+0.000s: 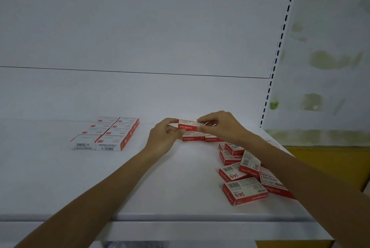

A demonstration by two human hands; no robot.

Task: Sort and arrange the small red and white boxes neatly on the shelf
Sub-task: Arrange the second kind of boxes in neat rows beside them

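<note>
Both hands on one box, mid-shelf.

Far left, we see a tidy block of boxes (pixel 106 134) lying flat in two rows on the white shelf (pixel 140 177). Our left hand (pixel 164 137) pinches the left end of the held box (pixel 189 125) between thumb and fingers; our right hand (pixel 220 127) pinches its right end likewise. It sits directly over a row of two boxes (pixel 202 138); contact unclear. Further right, a loose pile of boxes (pixel 244 173) lies jumbled.

White shelf (pixel 80 187), tidy box block (pixel 109 134) left, loose boxes (pixel 245 192) right
</note>
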